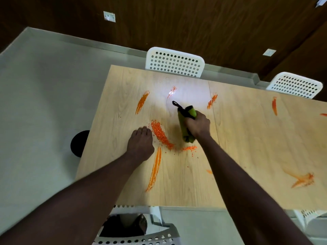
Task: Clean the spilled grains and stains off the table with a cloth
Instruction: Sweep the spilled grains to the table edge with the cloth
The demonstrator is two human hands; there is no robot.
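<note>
Cloth (185,124), green, rolled, black-trimmed

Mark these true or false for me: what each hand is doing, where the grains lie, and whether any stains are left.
1. The right hand grips the green cloth. True.
2. The left hand holds a second cloth. False: it holds nothing and sits beside the grain pile.
3. The grain pile lies between the two hands. True.
4. The table is free of stains. False: several orange smears show, one near the front edge.
</note>
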